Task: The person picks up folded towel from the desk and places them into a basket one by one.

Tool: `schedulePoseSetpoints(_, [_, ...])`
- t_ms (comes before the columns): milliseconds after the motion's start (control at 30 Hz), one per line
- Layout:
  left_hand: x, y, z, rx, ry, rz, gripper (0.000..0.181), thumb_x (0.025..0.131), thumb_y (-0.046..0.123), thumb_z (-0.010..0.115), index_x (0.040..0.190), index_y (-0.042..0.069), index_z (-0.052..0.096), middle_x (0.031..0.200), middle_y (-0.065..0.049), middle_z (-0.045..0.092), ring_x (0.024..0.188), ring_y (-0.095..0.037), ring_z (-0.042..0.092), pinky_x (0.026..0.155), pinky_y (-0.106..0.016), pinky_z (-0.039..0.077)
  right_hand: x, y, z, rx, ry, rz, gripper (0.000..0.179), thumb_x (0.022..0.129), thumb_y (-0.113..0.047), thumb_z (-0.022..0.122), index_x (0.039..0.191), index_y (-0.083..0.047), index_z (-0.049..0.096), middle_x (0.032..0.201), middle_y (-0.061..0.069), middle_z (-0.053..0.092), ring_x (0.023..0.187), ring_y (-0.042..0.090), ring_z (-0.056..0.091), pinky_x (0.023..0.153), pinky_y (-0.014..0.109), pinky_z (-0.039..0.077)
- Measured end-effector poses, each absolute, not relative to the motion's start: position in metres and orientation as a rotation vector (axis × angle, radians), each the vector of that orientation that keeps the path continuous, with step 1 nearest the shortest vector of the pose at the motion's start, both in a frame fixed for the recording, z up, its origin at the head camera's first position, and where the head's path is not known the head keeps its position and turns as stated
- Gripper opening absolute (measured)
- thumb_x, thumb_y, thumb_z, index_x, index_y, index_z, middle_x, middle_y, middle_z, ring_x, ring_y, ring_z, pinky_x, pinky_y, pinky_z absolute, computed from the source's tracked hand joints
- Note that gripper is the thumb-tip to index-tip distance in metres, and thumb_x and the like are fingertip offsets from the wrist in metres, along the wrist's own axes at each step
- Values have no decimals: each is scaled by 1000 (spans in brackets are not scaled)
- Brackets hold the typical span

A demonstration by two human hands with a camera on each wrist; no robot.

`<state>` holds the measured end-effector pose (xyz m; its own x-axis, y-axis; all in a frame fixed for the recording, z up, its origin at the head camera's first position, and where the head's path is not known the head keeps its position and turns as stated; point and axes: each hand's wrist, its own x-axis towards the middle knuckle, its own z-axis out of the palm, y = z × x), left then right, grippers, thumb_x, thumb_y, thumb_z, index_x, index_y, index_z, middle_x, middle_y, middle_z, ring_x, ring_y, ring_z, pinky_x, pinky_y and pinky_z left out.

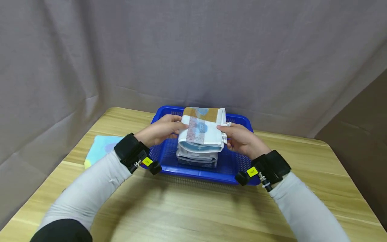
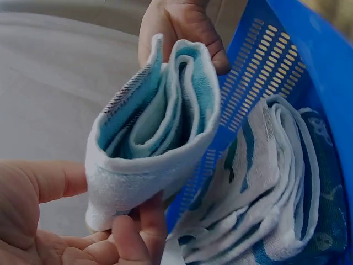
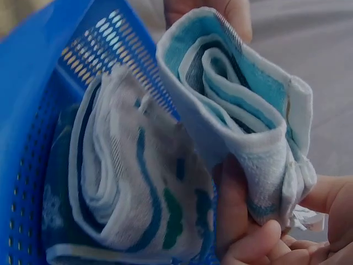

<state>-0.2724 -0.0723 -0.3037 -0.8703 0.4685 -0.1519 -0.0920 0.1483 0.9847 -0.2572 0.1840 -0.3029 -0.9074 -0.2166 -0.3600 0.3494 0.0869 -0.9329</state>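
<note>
A folded towel (image 1: 201, 129), white with brown and blue patches, is held between both hands above a blue plastic basket (image 1: 193, 173). At its left edge my left hand (image 1: 163, 129) grips it, thumb on top and fingers beneath. My right hand (image 1: 242, 139) pinches the opposite edge, beside a small white tag. Both wrist views show the towel's layered folds with a light blue inside. Below it in the basket lie other folded towels: a pale one (image 3: 149, 187) with blue and green marks, and a dark green one (image 3: 58, 176) under or behind it.
A light blue cloth (image 1: 101, 146) with a yellow corner lies on the wooden table (image 1: 187, 215), left of the basket and partly behind the left forearm. A grey curtain (image 1: 193, 50) hangs along the table's back edge.
</note>
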Motion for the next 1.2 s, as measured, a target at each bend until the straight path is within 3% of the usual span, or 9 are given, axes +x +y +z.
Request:
schedulePoseSetpoints(267, [-279, -69, -318, 277, 1996, 1699, 54, 91, 11, 56, 137, -3, 30, 94, -8, 52, 70, -13, 44, 73, -31, 43, -262, 185, -321, 204, 1955, -1815, 16, 96, -23, 50, 101, -7, 46, 71, -4, 55, 60, 11, 46, 46, 16, 37])
schedulePoseSetpoints(533, [-276, -66, -323, 262, 1982, 1687, 58, 91, 10, 56, 140, 1, 25, 96, -9, 52, 69, -14, 44, 71, -30, 42, -259, 186, -321, 232, 1936, -1833, 12, 94, -12, 50, 100, -3, 45, 78, -1, 56, 72, 14, 51, 58, 21, 44])
schedulePoseSetpoints(767, [-277, -66, -324, 251, 1973, 1665, 63, 90, 11, 57, 142, 2, 21, 98, -9, 52, 74, -15, 46, 83, -38, 42, -260, 188, -323, 224, 1925, -1872, 10, 93, -10, 50, 99, -3, 45, 89, 3, 49, 74, 16, 53, 62, 24, 47])
schedulePoseSetpoints(900, [-279, -65, -327, 231, 1982, 1652, 66, 90, 13, 58, 142, 1, 19, 97, -8, 49, 74, -14, 45, 81, -36, 43, -261, 188, -325, 213, 1921, -1878, 12, 93, -11, 50, 100, -3, 46, 93, 5, 46, 76, 17, 52, 64, 25, 47])
schedulePoseSetpoints(1100, [-278, -65, -336, 244, 1977, 1624, 61, 91, 12, 56, 140, -1, 22, 96, -7, 53, 73, -14, 47, 75, -32, 45, -258, 189, -334, 243, 1926, -1870, 19, 94, -14, 49, 108, -2, 44, 100, 8, 43, 81, 19, 51, 69, 28, 46])
schedulePoseSetpoints(1200, [-280, -70, -334, 276, 1987, 1605, 56, 93, 12, 53, 140, 0, 25, 104, -11, 54, 82, -18, 52, 79, -36, 46, -258, 189, -331, 209, 1969, -1839, 35, 94, -15, 49, 122, 1, 38, 106, 10, 42, 88, 20, 51, 75, 31, 45])
